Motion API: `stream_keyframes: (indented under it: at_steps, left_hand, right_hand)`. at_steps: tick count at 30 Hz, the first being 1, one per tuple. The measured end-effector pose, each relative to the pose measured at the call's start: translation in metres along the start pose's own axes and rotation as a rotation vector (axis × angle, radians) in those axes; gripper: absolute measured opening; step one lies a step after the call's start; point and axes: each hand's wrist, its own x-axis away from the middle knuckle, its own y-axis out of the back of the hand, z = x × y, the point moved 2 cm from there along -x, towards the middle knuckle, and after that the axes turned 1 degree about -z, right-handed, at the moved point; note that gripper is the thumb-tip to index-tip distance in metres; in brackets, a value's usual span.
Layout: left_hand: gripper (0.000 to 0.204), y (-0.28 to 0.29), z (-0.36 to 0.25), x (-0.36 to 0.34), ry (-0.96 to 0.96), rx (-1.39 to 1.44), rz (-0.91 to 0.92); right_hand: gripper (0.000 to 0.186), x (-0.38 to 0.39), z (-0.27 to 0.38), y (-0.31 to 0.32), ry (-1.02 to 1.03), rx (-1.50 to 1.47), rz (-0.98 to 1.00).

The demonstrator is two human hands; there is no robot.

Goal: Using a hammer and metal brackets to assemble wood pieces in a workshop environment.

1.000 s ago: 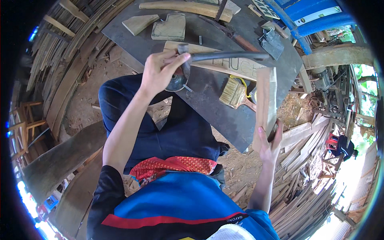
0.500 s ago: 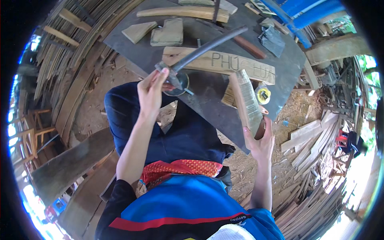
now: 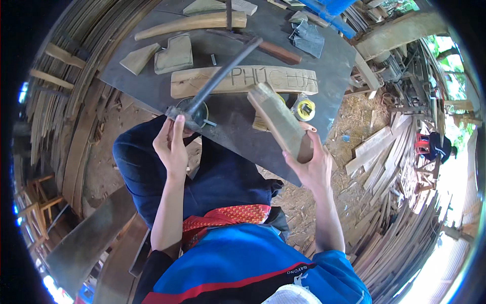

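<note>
My left hand (image 3: 171, 147) pinches the metal head of a hammer (image 3: 223, 76), whose dark handle slants up and right over the table. In my right hand (image 3: 311, 164) is a wooden block (image 3: 278, 119), gripped at its near end and tilted up to the left. Under the block lies a brush (image 3: 260, 122), mostly hidden, with pale bristles and an orange-brown handle end. Just beyond both hands is a plank with carved letters (image 3: 202, 83). A round dish (image 3: 202, 109) sits at the table edge, partly behind the hammer. A yellow tape roll (image 3: 305, 109) is near the block.
The dark tabletop (image 3: 233, 134) also bears cut wood pieces (image 3: 174, 54), a long curved wood piece (image 3: 197, 24), a reddish-brown bar (image 3: 278, 51) and a crumpled grey sheet (image 3: 308, 39). Stacked boards (image 3: 66, 116) rise at left; loose planks (image 3: 379, 142) lie on the floor at right.
The whole view has shifted, so the table sits farther left. The block leans more to the left and has moved slightly left over the plank. Both hands keep their holds.
</note>
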Motion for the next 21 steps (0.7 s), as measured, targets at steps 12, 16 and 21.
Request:
stream_keyframes:
  at_steps: [12, 16, 21]
  left_hand:
    - [0.044, 0.043, 0.019, -0.032, 0.033, -0.022, -0.214]
    - [0.046, 0.041, 0.015, -0.024, 0.05, -0.042, -0.244]
    - [0.046, 0.045, 0.006, -0.012, 0.066, -0.083, -0.243]
  right_hand:
    - [0.074, -0.117, -0.013, -0.016, 0.027, 0.107, -0.283]
    - [0.078, -0.132, -0.015, -0.024, 0.1, 0.117, -0.283]
    - [0.077, -0.125, -0.001, -0.029, 0.099, 0.242, -0.306]
